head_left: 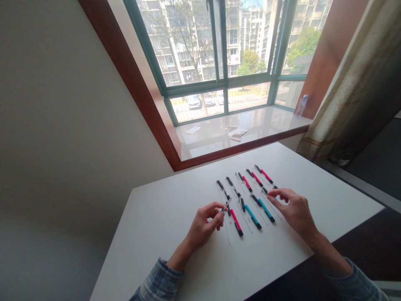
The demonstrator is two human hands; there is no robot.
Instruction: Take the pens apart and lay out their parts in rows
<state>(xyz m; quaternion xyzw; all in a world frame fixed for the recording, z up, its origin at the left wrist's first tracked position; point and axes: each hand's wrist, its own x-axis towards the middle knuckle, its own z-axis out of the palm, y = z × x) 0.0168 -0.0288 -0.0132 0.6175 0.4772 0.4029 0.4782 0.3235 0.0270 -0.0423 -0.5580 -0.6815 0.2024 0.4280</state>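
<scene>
Pen parts lie in two rows on the white table. My left hand (pixel 206 221) is closed in a pinch on a small thin piece (pixel 229 201), pale at its tip; its kind is unclear. Just beyond and below these fingers lie a black pen part (pixel 228 210) and a pink pen barrel (pixel 236 223). At the right end of the near row, my right hand (pixel 293 209) has thumb and forefinger at the end of a black pen part (pixel 265 190), seemingly pinching it. Between the hands lie two teal pen barrels (pixel 253 217) with black parts and thin pale refills.
The far row holds several pink barrels (pixel 266 176), black pen parts (pixel 220 184) and thin rods on the white table (pixel 156 221). Behind is a window sill with a cloth (pixel 236 133) and a clear bottle (pixel 301 105). A curtain (pixel 335 79) hangs at right.
</scene>
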